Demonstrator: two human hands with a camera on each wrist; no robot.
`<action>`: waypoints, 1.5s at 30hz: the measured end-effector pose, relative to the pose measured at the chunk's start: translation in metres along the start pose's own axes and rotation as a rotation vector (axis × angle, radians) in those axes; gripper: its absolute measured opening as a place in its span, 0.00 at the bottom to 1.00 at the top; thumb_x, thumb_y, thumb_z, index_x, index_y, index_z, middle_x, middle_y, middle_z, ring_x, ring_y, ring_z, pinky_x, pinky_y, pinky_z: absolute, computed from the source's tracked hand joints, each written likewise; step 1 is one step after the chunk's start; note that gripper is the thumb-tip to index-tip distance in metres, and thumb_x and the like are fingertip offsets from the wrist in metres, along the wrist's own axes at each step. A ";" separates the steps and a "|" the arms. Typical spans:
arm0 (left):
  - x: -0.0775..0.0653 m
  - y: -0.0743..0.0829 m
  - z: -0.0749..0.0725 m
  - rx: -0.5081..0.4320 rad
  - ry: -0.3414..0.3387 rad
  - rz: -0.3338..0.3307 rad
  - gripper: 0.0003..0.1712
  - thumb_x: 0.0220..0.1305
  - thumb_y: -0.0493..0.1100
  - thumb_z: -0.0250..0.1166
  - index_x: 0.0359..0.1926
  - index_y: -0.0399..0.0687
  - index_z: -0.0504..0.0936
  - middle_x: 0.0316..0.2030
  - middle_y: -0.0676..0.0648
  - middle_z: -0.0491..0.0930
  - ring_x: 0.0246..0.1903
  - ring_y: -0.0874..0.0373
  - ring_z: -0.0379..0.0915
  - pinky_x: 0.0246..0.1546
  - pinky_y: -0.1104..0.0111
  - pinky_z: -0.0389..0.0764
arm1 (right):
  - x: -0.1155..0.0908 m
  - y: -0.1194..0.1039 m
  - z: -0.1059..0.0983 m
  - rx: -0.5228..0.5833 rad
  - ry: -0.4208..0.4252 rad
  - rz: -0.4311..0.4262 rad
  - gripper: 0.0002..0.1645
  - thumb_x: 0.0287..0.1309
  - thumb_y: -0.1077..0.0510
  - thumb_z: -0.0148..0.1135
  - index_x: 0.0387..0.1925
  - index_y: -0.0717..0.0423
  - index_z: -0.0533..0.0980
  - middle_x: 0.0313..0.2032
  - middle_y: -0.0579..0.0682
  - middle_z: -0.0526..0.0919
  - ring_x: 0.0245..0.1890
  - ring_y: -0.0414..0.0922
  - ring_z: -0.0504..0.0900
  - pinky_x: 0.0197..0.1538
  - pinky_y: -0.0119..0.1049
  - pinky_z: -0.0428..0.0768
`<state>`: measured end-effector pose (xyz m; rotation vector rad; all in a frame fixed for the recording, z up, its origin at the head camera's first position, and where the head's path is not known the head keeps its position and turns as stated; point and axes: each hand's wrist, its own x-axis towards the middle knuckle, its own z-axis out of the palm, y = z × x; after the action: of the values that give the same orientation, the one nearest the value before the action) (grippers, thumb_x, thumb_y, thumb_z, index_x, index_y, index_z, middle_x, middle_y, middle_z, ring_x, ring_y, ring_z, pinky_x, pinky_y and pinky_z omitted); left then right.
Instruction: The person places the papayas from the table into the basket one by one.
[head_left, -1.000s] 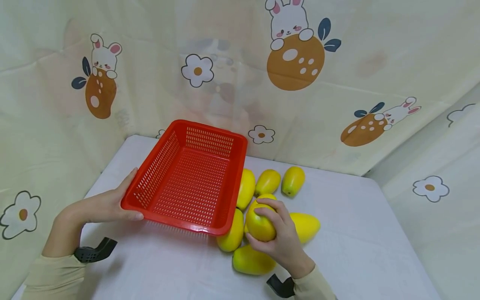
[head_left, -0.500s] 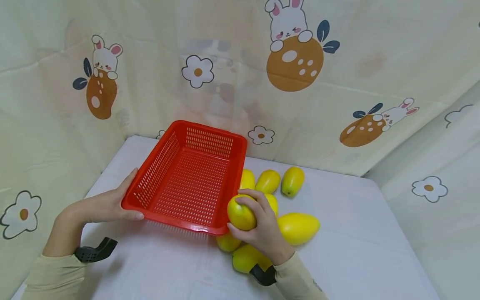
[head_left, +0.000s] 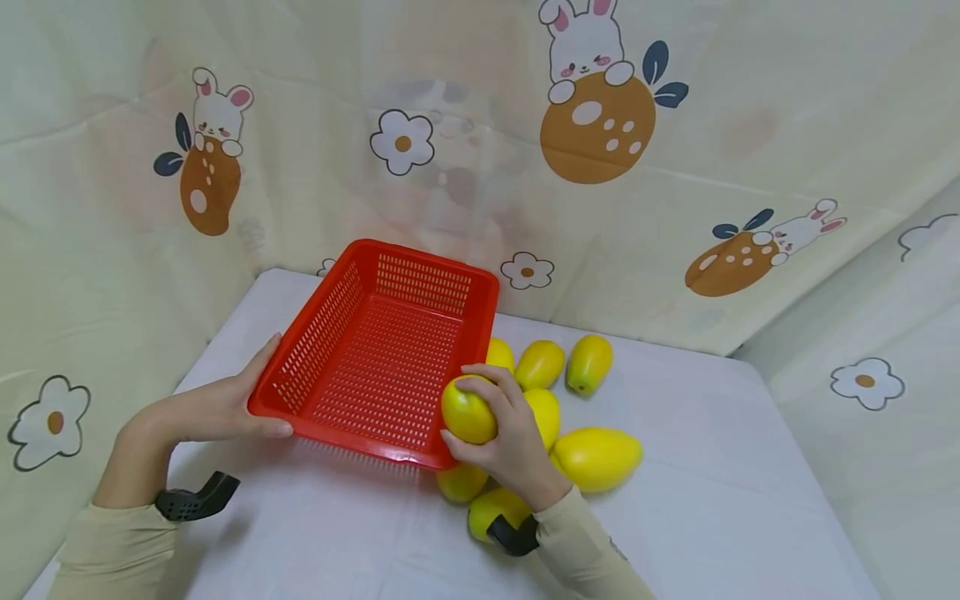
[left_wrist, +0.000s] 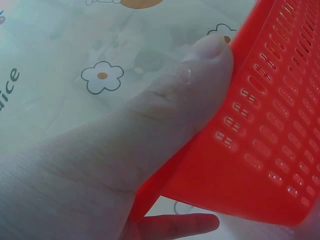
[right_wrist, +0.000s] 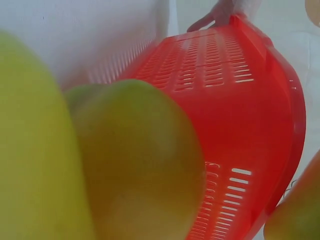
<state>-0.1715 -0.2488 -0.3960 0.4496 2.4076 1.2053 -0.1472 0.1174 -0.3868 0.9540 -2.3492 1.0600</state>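
Note:
My left hand (head_left: 217,408) grips the near left corner of a red plastic basket (head_left: 397,367). The thumb (left_wrist: 200,70) lies along the rim in the left wrist view, and a fingertip shows below the basket. Nothing lies inside the basket, whose near edge looks raised above the table. At its right rim, my right hand (head_left: 517,446) holds a yellow mango (head_left: 467,412) with fingers over the top and thumb underneath. More mangoes lie on the table, including one (head_left: 597,459) right of that hand and one (head_left: 498,512) below it, partly covered by the wrist.
Two mangoes, one (head_left: 540,364) beside another (head_left: 590,364), lie toward the table's back edge. A white table (head_left: 720,467) spreads out to the right. Behind it hangs a curtain (head_left: 465,100) printed with rabbits and flowers. Black wrist cameras sit on both forearms.
My right hand has carried the mango leftward, from above the other mangoes to the basket's right rim. The left hand and the basket have stayed almost still.

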 end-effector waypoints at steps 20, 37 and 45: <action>0.005 -0.005 0.003 -0.007 -0.003 -0.023 0.66 0.44 0.56 0.69 0.68 0.63 0.25 0.62 0.45 0.52 0.57 0.48 0.53 0.37 0.65 0.78 | 0.017 -0.003 0.042 0.019 -0.022 -0.100 0.34 0.38 0.51 0.71 0.50 0.48 0.68 0.54 0.50 0.66 0.50 0.43 0.70 0.47 0.34 0.77; 0.005 -0.005 -0.001 -0.003 0.009 -0.050 0.67 0.44 0.56 0.69 0.68 0.65 0.24 0.62 0.44 0.51 0.58 0.47 0.52 0.37 0.64 0.80 | 0.020 -0.011 0.054 -0.086 -0.223 0.119 0.32 0.44 0.43 0.66 0.51 0.42 0.65 0.52 0.37 0.65 0.43 0.34 0.73 0.41 0.27 0.77; 0.004 -0.006 0.000 0.005 0.019 -0.051 0.67 0.45 0.56 0.69 0.68 0.65 0.24 0.61 0.44 0.53 0.57 0.47 0.54 0.37 0.64 0.79 | 0.023 -0.010 0.055 -0.141 -0.302 0.162 0.27 0.47 0.41 0.62 0.46 0.45 0.65 0.48 0.38 0.66 0.36 0.33 0.72 0.38 0.23 0.76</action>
<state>-0.1756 -0.2507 -0.4013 0.3781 2.4237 1.1872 -0.1599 0.0608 -0.4029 0.9389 -2.7471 0.8402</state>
